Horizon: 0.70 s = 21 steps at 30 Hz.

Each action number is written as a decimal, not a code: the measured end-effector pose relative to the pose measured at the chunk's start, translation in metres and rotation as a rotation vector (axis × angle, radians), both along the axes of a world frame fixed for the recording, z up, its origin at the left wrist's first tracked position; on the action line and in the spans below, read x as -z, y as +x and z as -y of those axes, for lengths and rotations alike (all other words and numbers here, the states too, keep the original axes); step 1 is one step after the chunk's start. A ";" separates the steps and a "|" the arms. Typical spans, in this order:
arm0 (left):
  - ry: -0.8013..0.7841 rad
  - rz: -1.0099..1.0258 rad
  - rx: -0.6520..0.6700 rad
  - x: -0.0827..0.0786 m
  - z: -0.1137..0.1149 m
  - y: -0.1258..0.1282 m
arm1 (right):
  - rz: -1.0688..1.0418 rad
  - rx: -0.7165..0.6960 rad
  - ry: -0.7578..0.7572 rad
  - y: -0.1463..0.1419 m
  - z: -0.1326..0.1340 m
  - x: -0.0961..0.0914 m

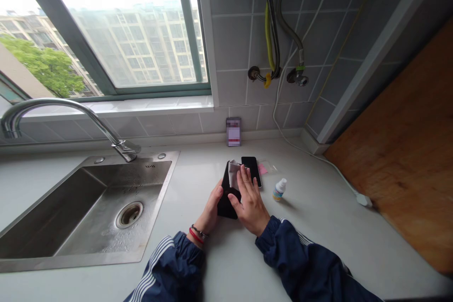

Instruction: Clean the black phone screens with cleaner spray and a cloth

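Note:
My left hand (pixel 212 208) grips the edge of a flat black object (pixel 223 206), probably a phone or phone case, on the white countertop (pixel 318 226). My right hand (pixel 249 200) rests on that object and presses a grey cloth (pixel 234 173) against it. Just beyond my right fingers lies a black smartphone (pixel 252 168). To the right stand a small white-capped bottle (pixel 279 189) and a clear plastic packet (pixel 265 167) with something pink inside.
A steel sink (pixel 88 207) with a curved faucet (pixel 67 115) lies left of my hands. A small printed box (pixel 233 131) stands against the tiled wall. A white cable (pixel 318 160) runs along the counter to the right, beside a wooden board (pixel 399 151).

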<state>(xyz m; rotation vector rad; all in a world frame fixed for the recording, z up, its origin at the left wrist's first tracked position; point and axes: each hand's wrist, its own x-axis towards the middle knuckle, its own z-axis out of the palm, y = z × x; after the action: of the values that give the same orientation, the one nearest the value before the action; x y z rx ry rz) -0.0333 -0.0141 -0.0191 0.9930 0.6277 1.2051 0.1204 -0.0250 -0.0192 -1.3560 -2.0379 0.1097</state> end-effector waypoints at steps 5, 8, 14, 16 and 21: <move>-0.145 0.194 -0.014 -0.006 0.001 0.002 | 0.025 -0.091 -0.010 -0.002 0.003 0.000; -0.228 0.255 -0.038 -0.010 0.000 0.003 | 0.057 -0.144 -0.035 -0.003 0.004 0.000; -0.329 0.329 -0.153 -0.012 -0.005 0.001 | 0.096 -0.250 -0.073 -0.005 0.009 -0.001; -0.326 0.350 -0.155 -0.013 -0.006 0.000 | 0.110 -0.284 -0.068 -0.006 0.010 -0.002; -0.328 0.389 -0.153 -0.015 -0.007 -0.004 | 0.139 -0.334 -0.052 -0.009 0.014 -0.006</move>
<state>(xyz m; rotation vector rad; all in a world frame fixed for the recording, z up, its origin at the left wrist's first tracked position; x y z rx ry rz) -0.0374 -0.0073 -0.0038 0.4254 0.5735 1.3334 0.1118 -0.0385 -0.0132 -1.0673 -2.3809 0.2223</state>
